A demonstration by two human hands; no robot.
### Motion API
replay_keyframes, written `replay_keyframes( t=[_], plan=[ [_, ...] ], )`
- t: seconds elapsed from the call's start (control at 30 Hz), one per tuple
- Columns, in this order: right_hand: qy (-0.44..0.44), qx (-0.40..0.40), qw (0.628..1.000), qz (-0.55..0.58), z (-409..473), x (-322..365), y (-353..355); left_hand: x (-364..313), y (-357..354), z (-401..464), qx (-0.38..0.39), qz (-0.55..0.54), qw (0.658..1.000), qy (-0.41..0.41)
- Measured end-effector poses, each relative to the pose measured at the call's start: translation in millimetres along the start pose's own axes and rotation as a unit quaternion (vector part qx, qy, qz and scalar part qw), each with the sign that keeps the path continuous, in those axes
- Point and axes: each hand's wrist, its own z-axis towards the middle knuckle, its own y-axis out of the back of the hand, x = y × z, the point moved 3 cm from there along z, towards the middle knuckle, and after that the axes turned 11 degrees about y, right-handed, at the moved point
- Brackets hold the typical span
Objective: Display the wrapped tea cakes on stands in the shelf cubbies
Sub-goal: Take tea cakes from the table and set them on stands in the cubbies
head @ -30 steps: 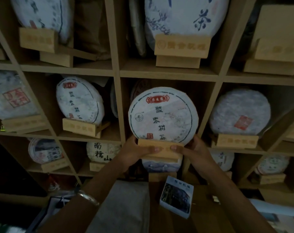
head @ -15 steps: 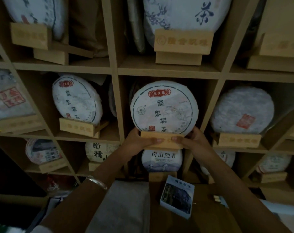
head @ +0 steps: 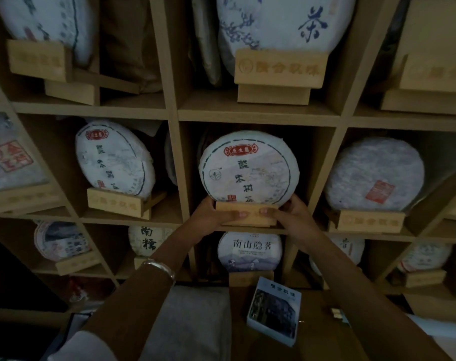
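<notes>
While both thumbs press its front, the left hand (head: 211, 217) and right hand (head: 290, 217) clamp the ends of a wooden stand (head: 247, 213) on the middle cubby's shelf (head: 258, 117); the wrapped tea cake (head: 249, 170) stands upright just above the fingers.

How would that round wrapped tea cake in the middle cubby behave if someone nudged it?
The tea cake stands on edge in a shallow wooden stand, so a nudge could probably tip it or roll it out. Its paper wrapper looks thin, likely easy to crease. Both hands, left hand and right hand, steady the stand.
</notes>
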Motion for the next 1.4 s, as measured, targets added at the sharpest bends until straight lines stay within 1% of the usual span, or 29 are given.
replay_keyframes(
  t=[0.13, 0.23, 0.4, 0.67, 0.73, 0.83, 0.9, 1.0, 1.07, 1.13, 1.23, 1.3, 1.4],
  plan=[
    [0.006, -0.001, 1.000, -0.003, 4.3, -1.2, -1.7, 0.8, -0.8, 4.7, -0.016, -0.022, 1.000, 0.003],
    [0.014, -0.001, 1.000, -0.008, 7.2, 0.2, -3.7, 6.2, -2.3, 6.6, -0.067, -0.059, 0.996, -0.008],
    [0.018, -0.001, 1.000, -0.010, 11.7, 3.8, -7.0, 11.1, -6.8, 9.4, -0.112, -0.078, 0.990, -0.033],
    [0.029, -0.008, 0.999, -0.027, 12.3, -0.1, -7.1, 9.8, -8.6, 8.1, -0.123, -0.068, 0.989, -0.034],
    [0.037, -0.009, 0.998, -0.052, 12.1, 0.8, -7.6, 10.1, -8.7, 8.4, -0.129, -0.065, 0.989, -0.027],
    [0.061, 0.004, 0.988, -0.140, 13.6, 4.5, -10.0, 8.9, -10.9, 8.0, -0.148, -0.047, 0.988, -0.022],
    [0.067, -0.008, 0.984, -0.167, 14.5, 6.3, -10.5, 6.5, -12.7, 8.2, -0.167, -0.036, 0.985, -0.017],
    [0.042, -0.029, 0.978, -0.204, 13.3, 1.9, -7.4, 6.0, -13.0, 11.1, -0.207, 0.003, 0.978, 0.012],
    [0.026, -0.021, 0.964, -0.264, 9.4, -1.0, -5.0, 7.9, -11.6, 9.5, -0.236, 0.055, 0.969, 0.039],
    [0.042, -0.010, 0.942, -0.332, 4.9, 0.1, -3.8, 8.4, -10.1, 4.6, -0.248, 0.088, 0.964, 0.037],
    [0.085, 0.010, 0.891, -0.446, -0.9, 10.4, -4.9, 7.0, -6.3, -3.1, -0.243, 0.138, 0.960, 0.026],
    [0.102, 0.019, 0.862, -0.496, -4.5, 19.2, -5.5, 3.3, -2.2, -8.1, -0.247, 0.173, 0.953, 0.023],
    [0.128, 0.022, 0.829, -0.543, -12.3, 31.3, -4.9, -4.1, 2.8, -19.1, -0.258, 0.198, 0.946, 0.014]
  ],
)
